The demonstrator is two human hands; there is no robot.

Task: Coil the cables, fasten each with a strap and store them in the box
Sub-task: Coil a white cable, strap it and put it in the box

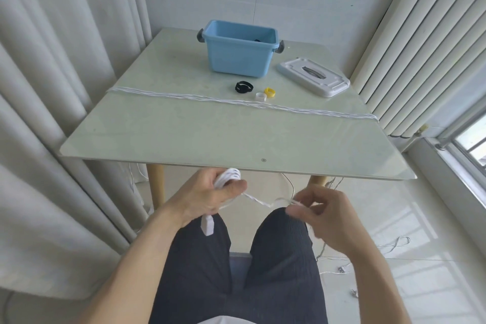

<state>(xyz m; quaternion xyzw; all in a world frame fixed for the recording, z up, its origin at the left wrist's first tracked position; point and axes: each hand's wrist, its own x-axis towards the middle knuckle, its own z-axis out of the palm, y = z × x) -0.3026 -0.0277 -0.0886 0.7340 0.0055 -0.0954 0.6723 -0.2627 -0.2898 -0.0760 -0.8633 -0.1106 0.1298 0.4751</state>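
Below the table's near edge, my left hand (pixel 210 196) grips a small coil of white cable (pixel 229 176). Its white plug (pixel 207 226) hangs under the palm. A short stretch of that cable runs right to my right hand (pixel 319 212), which pinches it between thumb and fingers. Several more white cables (pixel 236 101) lie stretched across the table from left to right. Beyond them lie a black strap (pixel 244 87), a white strap (pixel 261 96) and a yellow strap (pixel 270 92). The blue box (pixel 238 59) stands open at the far middle, with something dark inside.
The box's white lid (pixel 313 77) lies to the right of the box. The glass-topped table (pixel 184 134) has wooden legs. Curtains hang on the left and a radiator and window are on the right. Loose cable ends (pixel 394 243) trail on the floor at right.
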